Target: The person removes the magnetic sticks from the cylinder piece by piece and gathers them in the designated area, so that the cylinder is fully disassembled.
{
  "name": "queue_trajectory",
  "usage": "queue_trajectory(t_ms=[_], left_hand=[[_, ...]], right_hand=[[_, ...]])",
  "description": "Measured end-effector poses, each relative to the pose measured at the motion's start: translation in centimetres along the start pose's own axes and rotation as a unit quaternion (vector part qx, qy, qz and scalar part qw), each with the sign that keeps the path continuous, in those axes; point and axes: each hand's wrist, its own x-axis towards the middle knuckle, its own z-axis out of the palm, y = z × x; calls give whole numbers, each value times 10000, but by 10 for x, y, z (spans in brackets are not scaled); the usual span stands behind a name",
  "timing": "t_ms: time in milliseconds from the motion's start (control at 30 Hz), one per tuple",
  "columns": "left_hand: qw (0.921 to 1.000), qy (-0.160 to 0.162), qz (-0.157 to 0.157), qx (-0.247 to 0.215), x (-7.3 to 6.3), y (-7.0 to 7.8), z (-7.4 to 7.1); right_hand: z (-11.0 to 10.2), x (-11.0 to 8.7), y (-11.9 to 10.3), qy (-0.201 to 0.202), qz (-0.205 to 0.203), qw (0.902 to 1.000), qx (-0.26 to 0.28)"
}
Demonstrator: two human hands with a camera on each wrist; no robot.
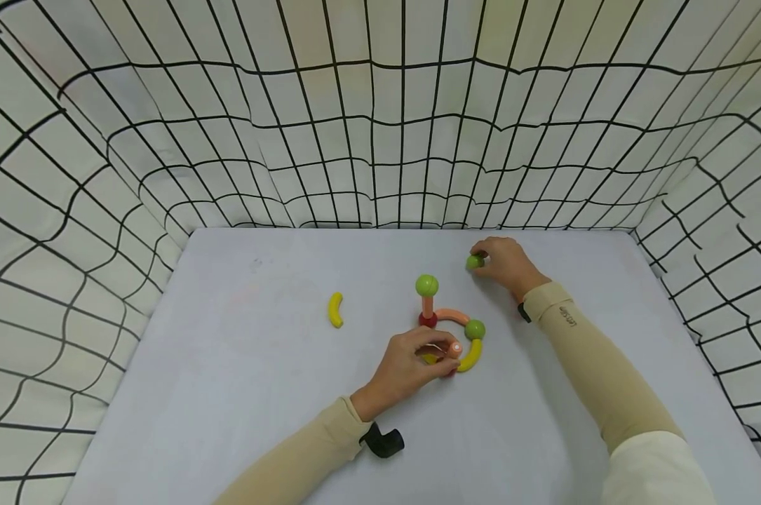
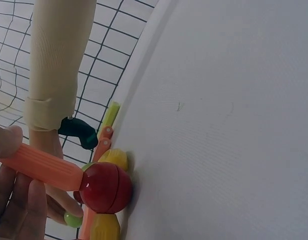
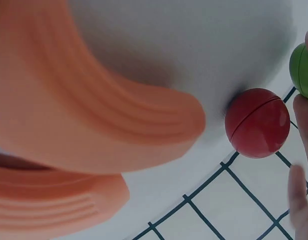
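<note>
My left hand grips an upright orange rod between thumb and fingers. The rod's lower end meets a red ball at the near side of a ring of curved yellow and orange pieces on the table. On that ring, a green ball sits at the right, and a second orange rod topped by a green ball stands at the back left. Farther back, my right hand pinches a loose green ball with thumb and fingers.
A yellow curved piece lies alone left of the ring. In the right wrist view, a red ball and orange curved pieces are close by. Black netting over white walls encloses the white table.
</note>
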Motion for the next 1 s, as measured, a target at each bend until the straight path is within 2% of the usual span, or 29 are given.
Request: queue_trajectory(t_ms=[200, 333, 667, 1000], left_hand=[[10000, -37, -3, -20, 0, 2, 2], [9999, -67, 62, 48, 1, 1, 3], [9999, -77, -40, 89, 1, 0, 5], [9997, -44, -58, 219, 2, -2, 1]], right_hand=[[-1, -1, 5, 21, -155, 9996, -237], [-1, -2, 7, -69, -136, 9999, -27], [-6, -3, 9, -326, -1, 9989, 332], [-16, -5, 1, -201, 146, 9980, 578]])
